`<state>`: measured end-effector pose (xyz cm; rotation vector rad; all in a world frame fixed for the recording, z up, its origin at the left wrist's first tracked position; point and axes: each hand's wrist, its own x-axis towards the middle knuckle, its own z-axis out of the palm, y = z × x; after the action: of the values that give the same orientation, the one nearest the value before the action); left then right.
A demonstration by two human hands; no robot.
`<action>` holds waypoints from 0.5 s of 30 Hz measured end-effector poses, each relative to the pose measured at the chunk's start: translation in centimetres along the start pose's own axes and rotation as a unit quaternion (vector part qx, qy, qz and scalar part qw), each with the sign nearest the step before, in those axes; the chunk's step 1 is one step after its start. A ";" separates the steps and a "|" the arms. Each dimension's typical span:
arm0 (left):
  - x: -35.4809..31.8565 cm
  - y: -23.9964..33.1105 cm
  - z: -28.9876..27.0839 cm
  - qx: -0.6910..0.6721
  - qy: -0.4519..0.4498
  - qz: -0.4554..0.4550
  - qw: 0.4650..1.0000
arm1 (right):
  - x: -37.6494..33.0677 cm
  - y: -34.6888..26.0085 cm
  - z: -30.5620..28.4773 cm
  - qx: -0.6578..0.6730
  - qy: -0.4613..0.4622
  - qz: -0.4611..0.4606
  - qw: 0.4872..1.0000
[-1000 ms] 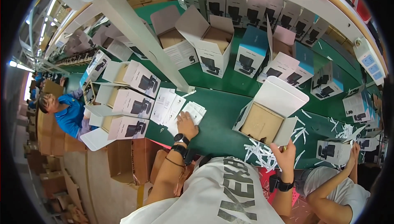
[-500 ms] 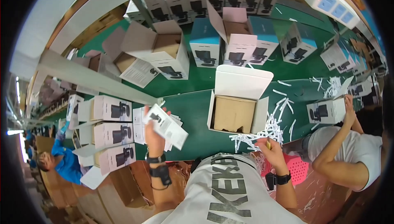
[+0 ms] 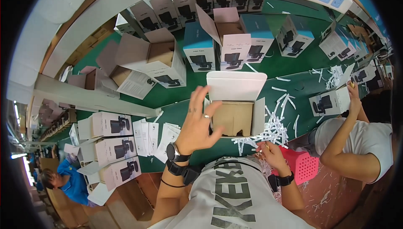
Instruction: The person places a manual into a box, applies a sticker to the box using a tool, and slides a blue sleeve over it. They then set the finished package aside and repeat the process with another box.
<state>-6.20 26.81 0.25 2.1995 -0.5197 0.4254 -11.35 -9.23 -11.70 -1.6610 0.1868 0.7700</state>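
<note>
My left hand [image 3: 198, 124] is open with fingers spread, over the left side of a white carton [image 3: 237, 85] whose lid stands up. It holds nothing, and a brown cardboard insert [image 3: 235, 117] fills the carton. Low on the right, my right hand [image 3: 273, 157] is closed around a small yellowish stick-like thing, mostly hidden by the fingers. White printed leaflets [image 3: 168, 140] lie on the green table left of my left hand. Loose white paper strips [image 3: 273, 132] are heaped between the carton and my right hand.
Printed cartons [image 3: 115, 147] are stacked at left; open and closed ones [image 3: 201, 55] line the far side. A post [image 3: 96, 99] stands at left. Right, a co-worker [image 3: 352, 145] handles another carton [image 3: 329, 102]; a pink perforated container [image 3: 300, 164] is below. Another person [image 3: 71, 183] is far left.
My left hand has let go of the white leaflet and moved right to the carton, its fingers spread. My right hand stays near the same place. The whole view has shifted slightly.
</note>
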 end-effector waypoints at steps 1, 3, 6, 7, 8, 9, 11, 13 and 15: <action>-0.2 0.8 -0.1 0.000 0.003 -0.047 0.999 | -0.2 -0.5 -0.2 -0.007 0.012 0.004 1.000; -1.6 1.1 0.2 0.002 0.007 -0.091 0.996 | -0.3 -2.6 -0.4 -0.013 0.026 -0.019 0.999; -5.8 -1.5 2.2 -0.149 0.047 -0.221 0.963 | 0.9 -5.4 -0.2 -0.029 0.057 -0.060 0.996; -5.6 -1.4 2.6 -0.154 0.044 -0.219 0.962 | 2.0 -6.4 0.2 0.016 0.089 -0.099 0.991; -5.3 -1.2 3.4 -0.108 0.034 -0.178 0.978 | 3.0 -7.4 0.7 0.059 0.121 -0.139 0.981; -4.9 -0.7 4.1 -0.060 0.024 -0.137 0.988 | 3.8 -9.1 1.9 0.030 0.113 -0.156 0.981; -4.0 0.5 5.3 -0.022 0.012 -0.092 0.995 | 4.6 -10.8 4.1 -0.003 0.115 -0.169 0.979; -1.8 2.3 5.5 0.101 -0.121 -0.061 0.986 | 5.8 -11.0 5.0 -0.124 0.148 -0.191 0.962; -1.2 2.5 6.0 0.156 -0.185 -0.042 0.969 | 5.9 -11.4 3.9 -0.146 0.147 -0.220 0.953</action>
<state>-7.68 20.87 -2.34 2.6156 -0.5847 0.0485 -2.42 -1.04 -5.95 -2.0017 -0.0953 0.2152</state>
